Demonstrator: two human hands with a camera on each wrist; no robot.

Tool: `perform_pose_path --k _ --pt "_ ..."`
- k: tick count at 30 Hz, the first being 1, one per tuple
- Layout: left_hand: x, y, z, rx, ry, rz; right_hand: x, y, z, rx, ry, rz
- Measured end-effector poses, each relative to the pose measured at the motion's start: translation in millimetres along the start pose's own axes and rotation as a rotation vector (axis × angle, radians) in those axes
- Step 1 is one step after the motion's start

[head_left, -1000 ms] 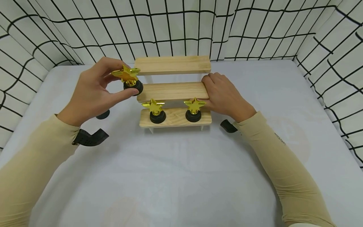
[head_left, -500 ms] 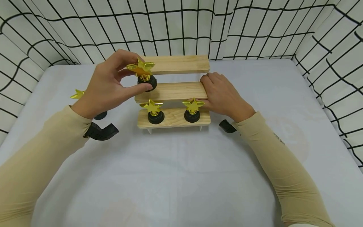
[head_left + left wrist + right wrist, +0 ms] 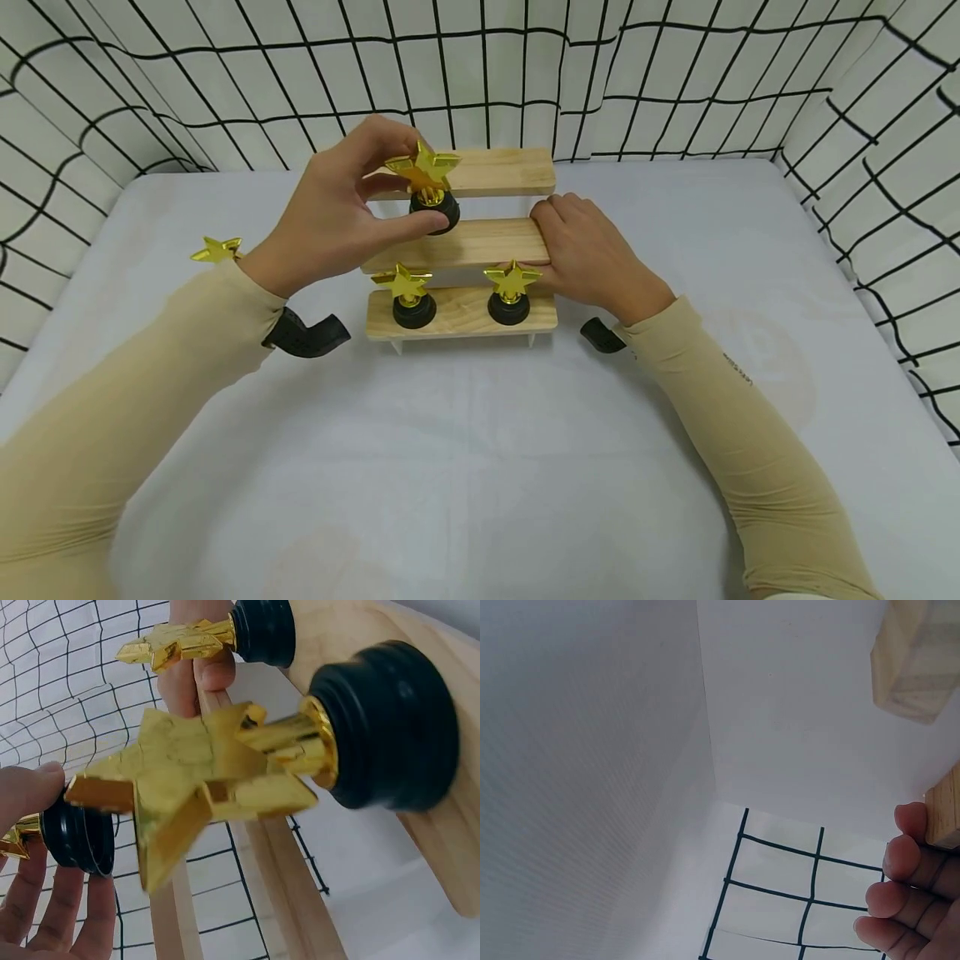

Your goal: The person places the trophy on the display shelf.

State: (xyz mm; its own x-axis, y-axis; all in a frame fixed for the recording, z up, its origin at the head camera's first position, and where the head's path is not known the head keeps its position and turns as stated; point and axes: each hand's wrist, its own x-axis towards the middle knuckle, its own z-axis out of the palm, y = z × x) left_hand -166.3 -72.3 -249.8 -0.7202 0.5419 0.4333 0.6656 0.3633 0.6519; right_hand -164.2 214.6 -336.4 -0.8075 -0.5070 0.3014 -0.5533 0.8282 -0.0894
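Observation:
My left hand (image 3: 337, 217) pinches a gold star trophy (image 3: 426, 169) by its black base, thumb in front. It holds the trophy upright over the middle board (image 3: 498, 243) of a three-step wooden display rack, overlapping the top board (image 3: 510, 172) in the head view. The trophy's black base (image 3: 75, 832) shows between thumb and fingers in the left wrist view. My right hand (image 3: 596, 258) grips the middle board's right end; its fingertips (image 3: 904, 855) meet the wood in the right wrist view. Two more trophies, left (image 3: 411, 293) and right (image 3: 512, 293), stand on the bottom board (image 3: 461, 312).
Another star trophy (image 3: 217, 249) stands on the white table (image 3: 465, 467) at the left, partly hidden behind my left wrist. A black wire grid (image 3: 465, 71) fences the table at the back and sides. Dark straps (image 3: 311, 335) hang from both wrists.
My left hand has carried the trophy rightward from beside the rack's left end to over the middle board. The trophy on the table at the left has come into sight. My right hand stays put.

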Motion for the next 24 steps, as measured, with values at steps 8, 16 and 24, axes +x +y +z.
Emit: perform_pose_path --k 8,16,24 --pt "9.9 9.9 11.9 -0.008 -0.058 -0.033 0 -1 -0.8 0.008 -0.001 -0.006" --pt "21.6 14.3 29.1 -0.03 -0.123 -0.033 0 -2 -2.6 0.033 -0.013 0.01" --pt "30.0 15.0 42.3 -0.013 -0.167 -0.066 -1 -1 -0.8 0.049 0.003 0.007"
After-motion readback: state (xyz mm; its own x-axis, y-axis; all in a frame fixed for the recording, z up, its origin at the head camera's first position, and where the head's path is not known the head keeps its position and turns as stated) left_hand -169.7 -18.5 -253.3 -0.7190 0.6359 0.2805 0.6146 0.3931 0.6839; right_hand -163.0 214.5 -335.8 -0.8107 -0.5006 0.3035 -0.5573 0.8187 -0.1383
